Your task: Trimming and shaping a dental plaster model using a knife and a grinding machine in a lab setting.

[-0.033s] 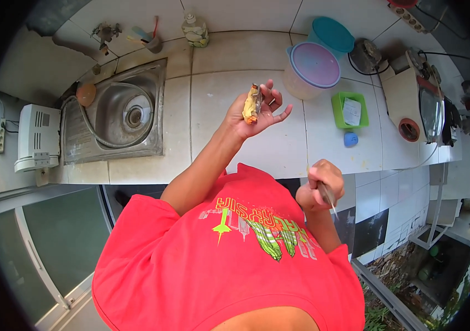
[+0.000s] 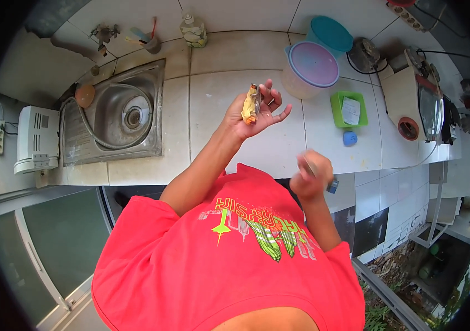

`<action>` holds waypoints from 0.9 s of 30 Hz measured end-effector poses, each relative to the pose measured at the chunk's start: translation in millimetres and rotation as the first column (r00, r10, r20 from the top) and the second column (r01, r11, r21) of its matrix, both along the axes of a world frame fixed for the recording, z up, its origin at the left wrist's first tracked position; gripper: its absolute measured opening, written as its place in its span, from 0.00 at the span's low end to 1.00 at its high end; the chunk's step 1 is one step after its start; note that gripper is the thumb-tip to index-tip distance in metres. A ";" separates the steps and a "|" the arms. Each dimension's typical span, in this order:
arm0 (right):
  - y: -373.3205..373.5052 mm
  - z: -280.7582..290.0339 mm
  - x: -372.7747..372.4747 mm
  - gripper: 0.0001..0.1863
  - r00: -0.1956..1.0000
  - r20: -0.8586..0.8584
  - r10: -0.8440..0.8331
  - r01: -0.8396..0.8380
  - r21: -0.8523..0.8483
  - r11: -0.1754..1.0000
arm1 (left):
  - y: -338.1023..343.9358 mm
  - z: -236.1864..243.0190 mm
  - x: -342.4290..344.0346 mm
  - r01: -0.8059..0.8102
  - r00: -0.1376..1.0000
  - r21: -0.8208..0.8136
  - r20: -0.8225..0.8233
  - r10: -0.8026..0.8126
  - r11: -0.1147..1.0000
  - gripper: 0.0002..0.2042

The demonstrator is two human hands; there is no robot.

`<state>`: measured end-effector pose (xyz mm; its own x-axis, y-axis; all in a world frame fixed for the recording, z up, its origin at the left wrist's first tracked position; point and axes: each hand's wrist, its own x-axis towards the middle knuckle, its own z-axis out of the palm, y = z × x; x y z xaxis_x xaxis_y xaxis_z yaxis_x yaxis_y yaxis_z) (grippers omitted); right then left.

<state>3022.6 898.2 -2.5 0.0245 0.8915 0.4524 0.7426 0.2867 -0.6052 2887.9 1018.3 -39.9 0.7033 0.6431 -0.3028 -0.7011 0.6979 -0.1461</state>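
My left hand (image 2: 246, 116) is raised above the counter, its palm turned up. Between thumb and palm it grips a short, yellowish, elongated piece (image 2: 251, 105) with a dark side and orange-brown ends; its kind is unclear. The other fingers of that hand are spread outward. Off the counter's front edge, my right hand (image 2: 313, 176) is closed around a slim grey tool (image 2: 311, 166), smeared by motion. A dark blue-grey block (image 2: 332, 186) shows beside this hand; whether it belongs to the tool I cannot tell. The two hands are apart.
A steel sink (image 2: 102, 132) with a hose lies left, near a soap bottle (image 2: 194, 32). At the back right stand a lidded tub (image 2: 309, 71) and a teal-lidded container (image 2: 331, 36). Nearer are a green basket (image 2: 336, 110), a blue lump (image 2: 349, 138) and an appliance (image 2: 411, 105).
My right hand has moved up and slightly left, towards the counter edge, and the tool in it has turned. My left hand and the yellowish piece have hardly moved.
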 end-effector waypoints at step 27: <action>-16.8 -9.1 10.6 0.15 0.951 -0.308 0.018 -0.119 -0.311 0.943 | 0.8 24.4 2.8 -0.190 0.943 0.021 -0.275 0.189 0.982 0.19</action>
<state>3033.1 881.4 -11.6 0.0462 0.9915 0.1216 0.5001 0.0824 -0.8620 2890.7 1019.1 -15.5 0.4575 0.7540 -0.4713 -0.8338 0.5480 0.0672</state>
